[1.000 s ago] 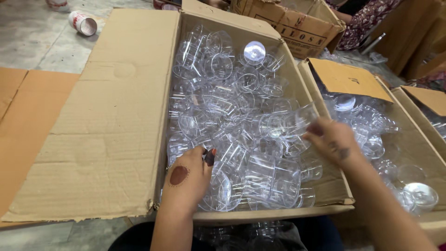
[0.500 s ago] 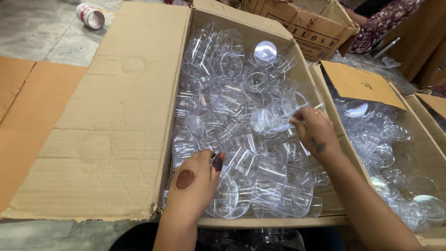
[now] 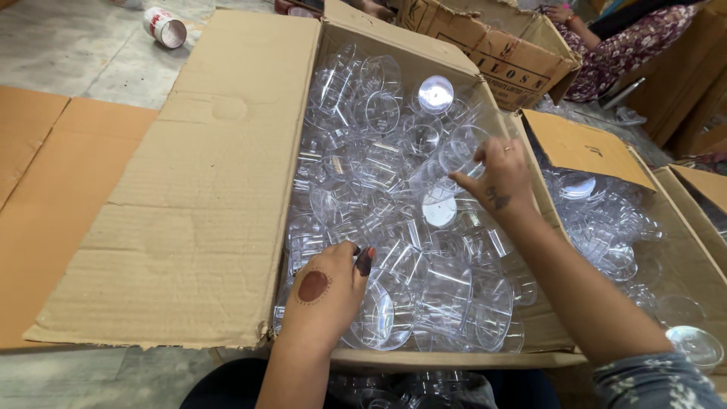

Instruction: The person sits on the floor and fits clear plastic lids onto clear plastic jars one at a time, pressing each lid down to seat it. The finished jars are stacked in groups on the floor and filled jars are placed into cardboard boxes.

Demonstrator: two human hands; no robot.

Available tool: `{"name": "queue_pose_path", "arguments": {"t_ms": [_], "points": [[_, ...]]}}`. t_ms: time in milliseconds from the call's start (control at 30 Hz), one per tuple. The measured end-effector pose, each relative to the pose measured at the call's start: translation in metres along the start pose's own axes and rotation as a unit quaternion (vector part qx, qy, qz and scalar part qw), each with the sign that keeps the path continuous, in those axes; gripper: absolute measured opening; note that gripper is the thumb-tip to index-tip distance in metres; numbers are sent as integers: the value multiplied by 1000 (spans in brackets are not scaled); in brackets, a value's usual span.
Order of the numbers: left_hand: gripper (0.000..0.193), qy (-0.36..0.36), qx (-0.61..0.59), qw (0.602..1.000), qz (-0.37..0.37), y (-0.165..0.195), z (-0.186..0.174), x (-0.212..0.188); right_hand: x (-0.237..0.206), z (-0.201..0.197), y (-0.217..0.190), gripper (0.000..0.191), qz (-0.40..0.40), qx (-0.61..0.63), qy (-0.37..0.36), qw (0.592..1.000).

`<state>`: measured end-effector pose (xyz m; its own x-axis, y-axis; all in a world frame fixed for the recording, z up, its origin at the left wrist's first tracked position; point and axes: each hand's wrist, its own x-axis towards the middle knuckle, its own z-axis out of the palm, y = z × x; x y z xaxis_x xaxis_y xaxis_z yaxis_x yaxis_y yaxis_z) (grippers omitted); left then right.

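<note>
Inside the cardboard box, left hand grips a clear cup at 6 o'clock; right hand pinches another cup at 1 o'clock. Picking under way; lifting needs gentle separation.

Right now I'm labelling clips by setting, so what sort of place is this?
Probably a small packing or sorting workshop: open cardboard boxes full of loose clear plastic cups sit on a bare floor, both hands reach in, and another person sits nearby.

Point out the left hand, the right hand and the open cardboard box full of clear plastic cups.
left hand [image 3: 326,291], head view, back of the hand.
right hand [image 3: 496,178], head view, back of the hand.
cardboard box [image 3: 204,189], head view, bare left flap.
</note>
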<state>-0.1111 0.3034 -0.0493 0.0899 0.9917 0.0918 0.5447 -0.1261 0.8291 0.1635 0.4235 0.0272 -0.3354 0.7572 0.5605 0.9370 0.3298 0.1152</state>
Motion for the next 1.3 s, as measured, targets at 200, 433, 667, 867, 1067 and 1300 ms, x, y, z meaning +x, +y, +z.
{"name": "queue_pose_path", "arguments": {"t_ms": [200,433,667,867,1067,1300], "points": [[31,2,-1,1000,7,-6,4,2,18,-44,18,63,45,7,-7,999],[43,171,-72,958,217,13,-13,-3,-29,-168,19,66,24,80,126,988],[70,261,-121,890,355,56,-70,-113,-132,-268,-36,53,-190,161,-32,968],[121,15,-183,939,292,89,-74,-224,-222,-249,-128,26,-291,387,-9,875],[112,-131,-103,967,194,83,-56,-270,-287,-215,-154,48,-247,501,-42,828],[104,-247,-309,914,90,61,-58,-302,-320,-120,-106,49,18,270,-89,959]]}}
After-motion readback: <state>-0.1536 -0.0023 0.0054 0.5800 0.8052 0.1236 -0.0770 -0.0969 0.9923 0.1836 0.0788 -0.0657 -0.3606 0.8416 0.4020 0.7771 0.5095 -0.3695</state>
